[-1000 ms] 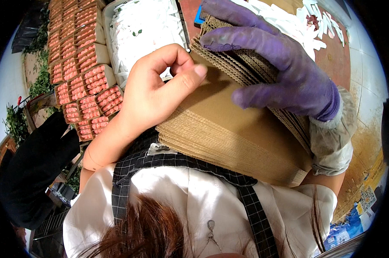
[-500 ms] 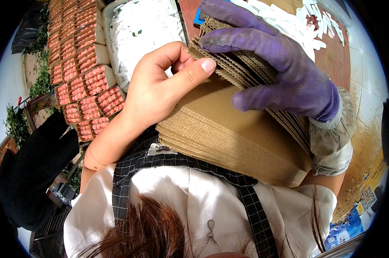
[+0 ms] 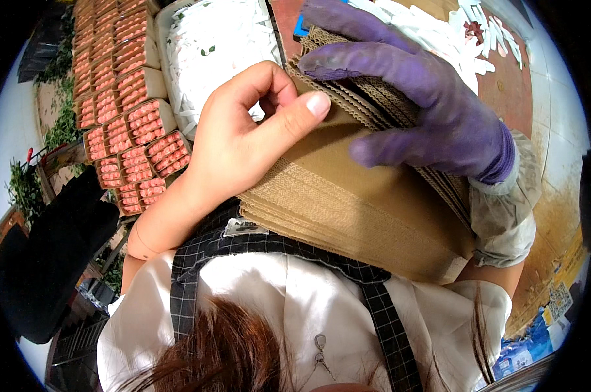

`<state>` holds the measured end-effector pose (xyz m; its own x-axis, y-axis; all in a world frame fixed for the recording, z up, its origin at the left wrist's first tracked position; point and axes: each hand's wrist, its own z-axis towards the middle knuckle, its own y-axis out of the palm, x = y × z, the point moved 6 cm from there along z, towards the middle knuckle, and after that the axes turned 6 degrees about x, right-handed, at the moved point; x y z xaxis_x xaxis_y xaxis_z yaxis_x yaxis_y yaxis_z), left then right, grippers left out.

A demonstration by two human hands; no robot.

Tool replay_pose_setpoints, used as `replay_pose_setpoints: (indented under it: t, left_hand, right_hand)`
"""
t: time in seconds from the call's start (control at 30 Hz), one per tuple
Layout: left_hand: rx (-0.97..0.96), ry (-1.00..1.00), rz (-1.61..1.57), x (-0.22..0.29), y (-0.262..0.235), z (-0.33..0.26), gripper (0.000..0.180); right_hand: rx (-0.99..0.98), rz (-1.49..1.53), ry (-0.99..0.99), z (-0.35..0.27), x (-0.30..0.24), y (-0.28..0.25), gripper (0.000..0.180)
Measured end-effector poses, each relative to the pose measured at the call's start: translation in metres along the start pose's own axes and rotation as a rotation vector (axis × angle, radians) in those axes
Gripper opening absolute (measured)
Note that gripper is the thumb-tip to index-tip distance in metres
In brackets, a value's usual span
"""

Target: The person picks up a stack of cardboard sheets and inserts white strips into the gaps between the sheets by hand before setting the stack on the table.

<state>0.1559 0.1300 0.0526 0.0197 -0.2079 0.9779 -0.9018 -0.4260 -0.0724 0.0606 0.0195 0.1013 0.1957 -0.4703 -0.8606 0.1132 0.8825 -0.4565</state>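
My bare left hand [image 3: 233,147] rests on a thick stack of corrugated cardboard sheets [image 3: 348,215] held against my chest, thumb pressed flat on top, fingers curled loosely and gripping nothing. My purple-gloved right hand [image 3: 419,104] clasps the stack's far edge. Beyond, small cartons [image 3: 135,127] filled with red cylinders sit beside a tray [image 3: 220,46] of white scraps.

- A small packing workshop or yard is indicated.
- Rows of open cardboard boxes [image 3: 129,117] filled with red cylindrical items are seen stacked at left.
- A stack of flat corrugated cardboard sheets [image 3: 348,209] is seen.
- White paper scraps [image 3: 439,32] are scattered on a red floor [image 3: 511,85].
- Greenery [image 3: 24,189] is seen at the edge, so it is partly outdoors.
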Motion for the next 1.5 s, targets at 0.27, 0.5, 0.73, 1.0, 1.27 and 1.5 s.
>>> replay_pose_setpoints:
  t: [0.27, 0.5, 0.73, 1.0, 1.27, 1.5]
  left_hand:
    - [0.018, 0.007, -0.029, -0.008, 0.002, 0.004, 0.036]
    - [0.024, -0.002, -0.042, -0.011, 0.001, 0.003, 0.035]
    - [0.193, 0.191, 0.13, -0.003, -0.011, -0.001, 0.032]
    - [0.028, 0.173, 0.104, 0.003, -0.003, 0.0, 0.027]
    - [0.051, 0.068, 0.078, -0.002, 0.001, 0.009, 0.04]
    - [0.072, 0.021, 0.069, -0.003, 0.001, 0.011, 0.041]
  right_hand:
    - [-0.016, 0.075, 0.108, -0.003, 0.002, 0.004, 0.062]
    - [-0.023, 0.063, 0.097, -0.002, 0.003, 0.003, 0.064]
    - [-0.017, 0.006, 0.07, -0.001, 0.001, 0.003, 0.065]
    - [-0.007, -0.012, 0.068, -0.003, 0.003, 0.002, 0.068]
    - [-0.007, 0.095, 0.086, -0.006, 0.005, 0.003, 0.072]
    - [0.015, -0.021, 0.043, -0.004, 0.004, 0.003, 0.077]
